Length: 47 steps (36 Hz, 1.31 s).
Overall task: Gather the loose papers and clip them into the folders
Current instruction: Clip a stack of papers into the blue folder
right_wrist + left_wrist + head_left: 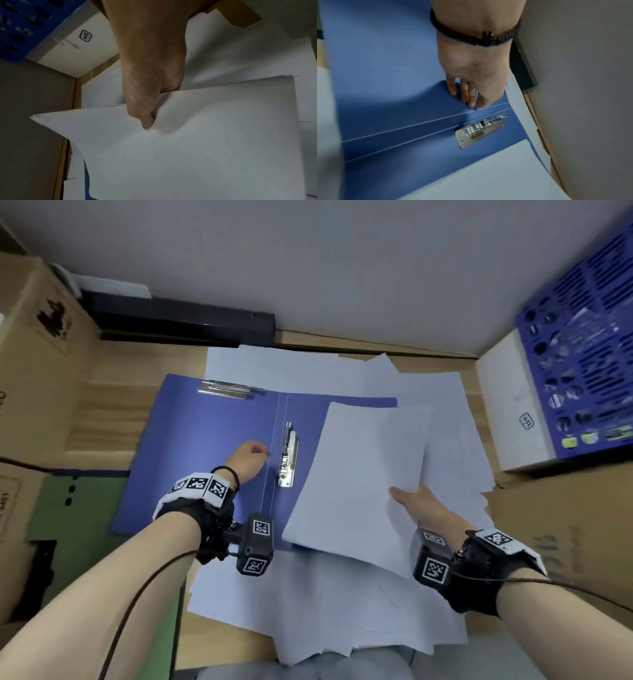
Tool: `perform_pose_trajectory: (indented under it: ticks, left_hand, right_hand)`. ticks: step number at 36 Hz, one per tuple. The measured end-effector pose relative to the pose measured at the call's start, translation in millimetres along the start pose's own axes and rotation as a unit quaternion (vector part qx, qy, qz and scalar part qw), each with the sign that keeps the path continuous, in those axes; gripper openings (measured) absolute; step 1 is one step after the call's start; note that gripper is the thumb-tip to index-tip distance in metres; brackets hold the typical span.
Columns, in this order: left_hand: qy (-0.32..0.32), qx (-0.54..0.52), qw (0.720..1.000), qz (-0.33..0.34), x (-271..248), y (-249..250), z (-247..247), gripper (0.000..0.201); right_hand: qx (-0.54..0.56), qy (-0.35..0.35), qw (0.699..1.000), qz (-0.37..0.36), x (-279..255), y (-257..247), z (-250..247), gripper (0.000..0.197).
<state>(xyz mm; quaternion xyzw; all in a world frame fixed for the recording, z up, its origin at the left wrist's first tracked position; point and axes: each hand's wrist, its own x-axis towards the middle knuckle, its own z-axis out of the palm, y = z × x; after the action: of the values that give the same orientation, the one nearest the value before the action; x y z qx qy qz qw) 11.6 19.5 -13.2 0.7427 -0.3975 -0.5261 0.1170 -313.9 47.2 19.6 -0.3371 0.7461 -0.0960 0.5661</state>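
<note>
A blue folder (191, 446) lies open on the wooden desk, with one metal clip (289, 455) beside its spine and another clip (224, 389) at its far edge. My left hand (248, 457) presses its fingertips (470, 99) on the left cover just beside the spine. My right hand (416, 503) pinches a white paper stack (359, 477), thumb (145, 119) on top, and holds it tilted over the folder's right half. More loose sheets (325, 611) lie spread under and around the folder.
Cardboard boxes (37, 344) stand at the left, and another cardboard box (561, 525) at the right. A white box (513, 405) and a blue perforated basket (582, 347) sit at the right back. A black device (178, 323) lies against the back wall.
</note>
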Motion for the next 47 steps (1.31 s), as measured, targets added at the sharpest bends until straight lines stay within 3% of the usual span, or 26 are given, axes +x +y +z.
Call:
perform_pose_trajectory:
  ticks: [2,8,12,16,18,21,25,28,32,39,43,47]
  left_hand:
    - [0.008,-0.002,1.0,-0.012,2,-4,3,0.029]
    - [0.005,0.025,1.0,-0.012,1,6,7,0.033]
    - [0.012,0.045,0.999,-0.012,0,10,8,0.036]
    - [0.014,0.058,0.998,-0.018,-1,13,9,0.037]
    - [0.018,0.05,0.998,-0.022,0,15,9,0.037]
    - [0.014,0.038,0.999,-0.021,1,20,11,0.04]
    - [0.008,0.017,1.0,-0.01,1,30,13,0.044]
    - [-0.008,-0.024,0.999,-0.026,4,33,16,0.043]
    - [-0.01,-0.052,0.998,-0.046,6,38,20,0.035]
    - [-0.019,-0.128,0.99,-0.057,5,45,21,0.017]
    - [-0.019,-0.163,0.985,-0.06,3,46,18,0.013]
    - [-0.022,-0.201,0.978,-0.057,-2,51,9,0.021]
  right_hand:
    - [-0.011,-0.031,0.999,-0.008,2,-3,-2,0.03]
    - [-0.028,-0.086,0.996,-0.018,19,-2,2,0.04]
    - [-0.029,-0.111,0.993,-0.033,17,-14,12,0.022]
    - [-0.027,-0.116,0.992,-0.036,26,-11,14,0.023]
    - [-0.03,-0.123,0.991,-0.035,28,-11,12,0.007]
    - [-0.03,-0.122,0.991,-0.034,33,-10,10,0.003]
    - [-0.03,-0.136,0.99,-0.035,37,-14,18,0.024]
    - [-0.028,-0.126,0.991,-0.033,41,-17,22,0.024]
    - [-0.029,-0.111,0.993,-0.017,47,-20,24,0.039]
    - [0.006,-0.1,0.995,-0.003,46,-29,26,0.021]
    - [0.013,-0.084,0.996,-0.004,43,-32,28,0.028]
    - [0.001,-0.072,0.997,0.014,44,-34,31,0.033]
